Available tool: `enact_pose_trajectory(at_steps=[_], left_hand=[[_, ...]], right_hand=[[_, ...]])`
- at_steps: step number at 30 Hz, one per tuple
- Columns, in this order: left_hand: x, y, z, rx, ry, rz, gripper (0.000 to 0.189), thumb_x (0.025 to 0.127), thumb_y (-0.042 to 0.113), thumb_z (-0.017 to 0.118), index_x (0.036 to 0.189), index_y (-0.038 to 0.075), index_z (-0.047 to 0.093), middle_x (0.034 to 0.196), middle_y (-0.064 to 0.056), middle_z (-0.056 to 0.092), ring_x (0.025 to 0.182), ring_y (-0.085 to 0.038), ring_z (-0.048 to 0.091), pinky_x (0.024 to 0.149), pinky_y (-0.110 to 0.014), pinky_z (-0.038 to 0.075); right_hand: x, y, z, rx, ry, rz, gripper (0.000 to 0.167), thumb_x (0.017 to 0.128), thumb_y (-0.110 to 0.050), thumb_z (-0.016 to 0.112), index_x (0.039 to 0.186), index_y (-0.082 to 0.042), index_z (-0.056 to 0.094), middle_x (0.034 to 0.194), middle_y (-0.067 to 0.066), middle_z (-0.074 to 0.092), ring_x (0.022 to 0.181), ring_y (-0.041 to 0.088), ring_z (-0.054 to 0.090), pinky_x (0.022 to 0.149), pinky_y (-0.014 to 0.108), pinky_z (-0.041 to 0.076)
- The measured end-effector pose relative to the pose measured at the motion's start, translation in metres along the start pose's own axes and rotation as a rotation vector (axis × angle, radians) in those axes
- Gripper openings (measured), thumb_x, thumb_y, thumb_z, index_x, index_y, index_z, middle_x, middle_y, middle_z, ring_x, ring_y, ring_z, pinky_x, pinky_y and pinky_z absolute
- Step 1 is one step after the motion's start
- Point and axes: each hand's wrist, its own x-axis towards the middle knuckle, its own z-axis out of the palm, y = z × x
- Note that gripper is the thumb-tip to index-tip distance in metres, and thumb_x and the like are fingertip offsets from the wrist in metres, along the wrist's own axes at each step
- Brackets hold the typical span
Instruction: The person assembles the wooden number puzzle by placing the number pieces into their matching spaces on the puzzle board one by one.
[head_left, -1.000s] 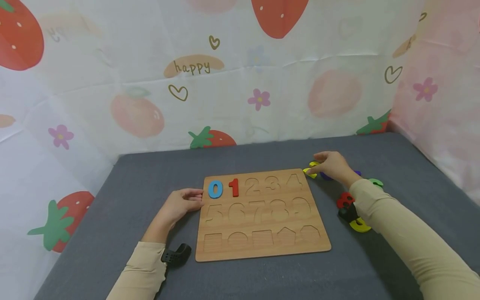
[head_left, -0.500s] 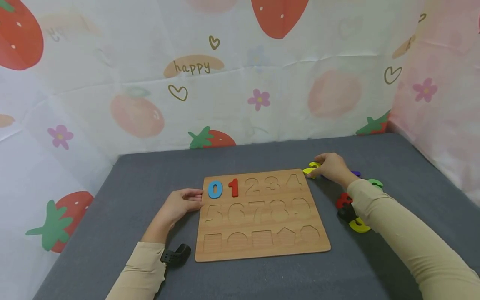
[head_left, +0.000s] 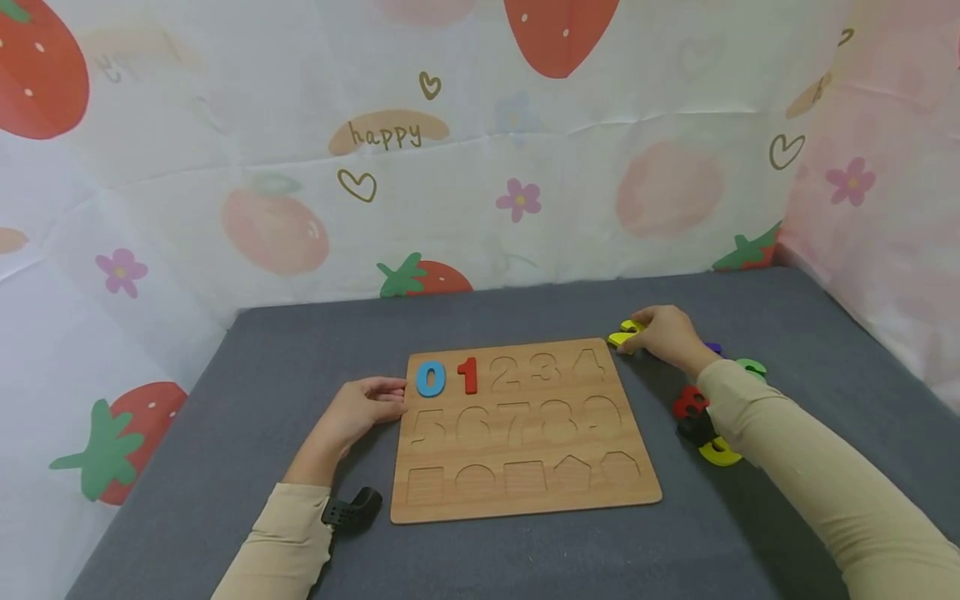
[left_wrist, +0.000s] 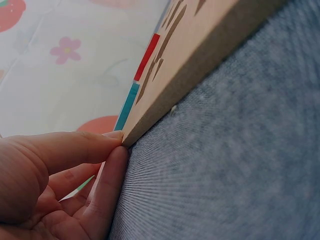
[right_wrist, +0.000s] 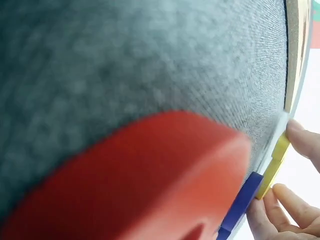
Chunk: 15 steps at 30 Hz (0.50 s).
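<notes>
A wooden number-puzzle board (head_left: 531, 529) lies on the table, with a blue 0 (head_left: 431, 379) and a red 1 (head_left: 467, 376) in its top row. My left hand (head_left: 358, 417) touches the board's left edge with thumb and fingertips; the left wrist view shows the thumb tip (left_wrist: 112, 141) against the wood. Past the board's far right corner, my right hand (head_left: 671, 335) pinches a yellow number piece (right_wrist: 273, 165) between thumb and fingers. A dark blue piece (right_wrist: 242, 202) lies right beside it, and another yellow piece (head_left: 632, 326) shows behind.
Right of the board are a red piece (head_left: 690, 402), a green piece (head_left: 752, 366) and a yellow piece (head_left: 720, 451), partly under my right forearm. A large red shape (right_wrist: 165, 170) fills much of the right wrist view. Patterned cloth (head_left: 525, 142) hangs behind the table.
My right fingers have closed on the yellow piece and shifted very slightly right. The left hand and the board have stayed put.
</notes>
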Motion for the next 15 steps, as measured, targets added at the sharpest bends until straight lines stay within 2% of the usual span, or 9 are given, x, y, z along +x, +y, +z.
enact_pose_trajectory(at_steps=[8,15], left_hand=[[-0.002,0.002,0.0,0.001,-0.006,0.012,0.048,0.092,0.012,0.07,0.137,0.001,0.058,0.128,-0.018,0.065,0.114,-0.022,0.064,0.097,-0.037,0.051],[-0.002,0.002,0.0,-0.002,-0.009,0.012,0.048,0.092,0.011,0.07,0.137,0.0,0.057,0.127,-0.019,0.065,0.113,-0.021,0.064,0.097,-0.036,0.051]], right_hand=[[-0.008,-0.013,-0.004,0.036,-0.004,-0.075,0.068,0.088,-0.019,0.075,0.144,0.005,0.047,0.144,0.028,0.05,0.129,0.043,0.049,0.105,0.053,0.044],[-0.012,-0.032,0.004,0.053,-0.049,-0.135,0.068,0.088,-0.017,0.075,0.145,0.004,0.046,0.145,0.027,0.049,0.132,0.042,0.048,0.103,0.049,0.048]])
